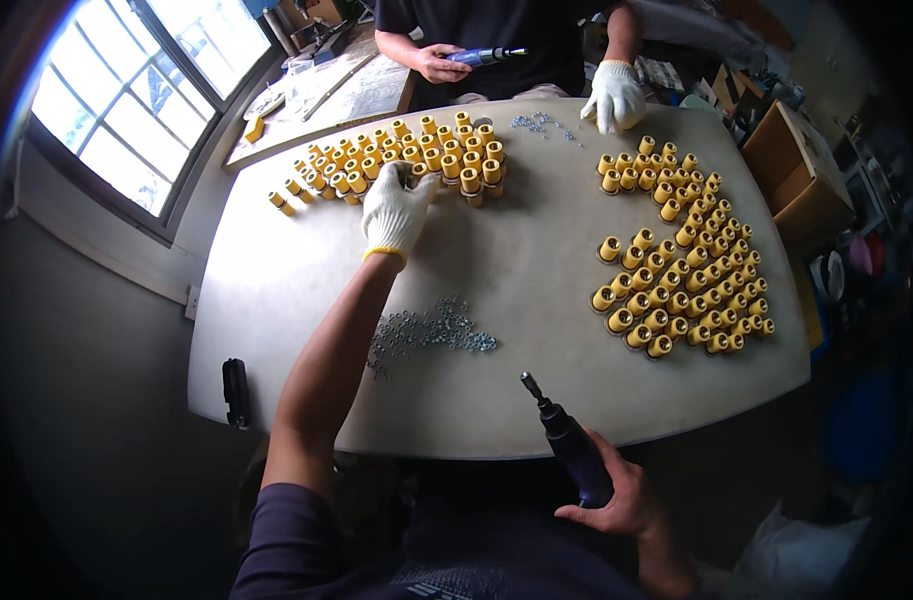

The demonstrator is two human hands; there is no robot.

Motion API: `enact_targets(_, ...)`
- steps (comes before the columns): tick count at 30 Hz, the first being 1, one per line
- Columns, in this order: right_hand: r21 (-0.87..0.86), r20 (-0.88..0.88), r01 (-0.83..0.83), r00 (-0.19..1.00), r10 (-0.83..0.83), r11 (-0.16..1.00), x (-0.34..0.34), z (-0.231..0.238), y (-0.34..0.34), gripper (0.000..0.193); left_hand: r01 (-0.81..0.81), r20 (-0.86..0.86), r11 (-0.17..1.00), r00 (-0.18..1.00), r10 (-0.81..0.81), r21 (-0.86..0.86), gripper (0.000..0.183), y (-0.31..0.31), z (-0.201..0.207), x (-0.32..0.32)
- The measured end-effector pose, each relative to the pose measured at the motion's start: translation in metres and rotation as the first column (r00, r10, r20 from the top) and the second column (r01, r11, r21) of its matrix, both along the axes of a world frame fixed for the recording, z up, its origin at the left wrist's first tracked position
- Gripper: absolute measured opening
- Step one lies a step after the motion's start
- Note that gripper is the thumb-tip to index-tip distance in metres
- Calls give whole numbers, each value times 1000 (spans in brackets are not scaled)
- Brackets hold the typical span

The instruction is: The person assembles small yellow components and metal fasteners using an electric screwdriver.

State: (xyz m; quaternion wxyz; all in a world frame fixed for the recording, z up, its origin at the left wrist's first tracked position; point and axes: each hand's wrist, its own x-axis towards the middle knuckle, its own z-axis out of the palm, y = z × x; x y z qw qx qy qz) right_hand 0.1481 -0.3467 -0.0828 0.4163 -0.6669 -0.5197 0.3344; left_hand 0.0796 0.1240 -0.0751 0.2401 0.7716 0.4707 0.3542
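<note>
My left hand point(395, 212), in a white knitted glove with a yellow cuff, reaches into the left group of yellow cylindrical pieces point(470, 180). Its fingers and thumb are curled around one of them, though the grip is partly hidden. These pieces stand upright, with brass-coloured hollow tops. My bare right hand point(622, 490) is closed around a dark electric screwdriver point(577, 450) at the table's near edge, its bit pointing up and to the left. Small metal nuts point(447, 328) lie scattered on the table beyond my left forearm.
Another large group of yellow pieces point(677, 280) stands on the right of the pale table point(537, 270). Opposite, a person with one gloved hand point(615, 97) holds a blue screwdriver point(482, 57) near more small metal parts point(544, 124). A black case point(236, 392) lies at the left edge.
</note>
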Motion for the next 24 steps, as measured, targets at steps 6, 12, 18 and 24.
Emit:
enact_targets(6, 18, -23, 3, 1000, -3, 1000, 0, -2, -2, 111, 58, 214, 997, 974, -69, 59, 41, 1, 6, -19)
enact_targets(12, -2, -58, -19, 998, 19, 1000, 0, 2, 3, 111, 645, 666, 564, 716, -209, -516, 20, -76, 55, -63)
enact_targets(18, 2, -50, -81, 995, 81, 997, -4, 5, 16, 106, 709, 712, 239, 697, -90, -663, 18, -115, 43, -79)
enact_targets(24, 24, -11, -103, 995, 104, 994, -9, 8, 23, 104, 559, 555, 148, 829, -67, -816, 22, -139, 33, -82)
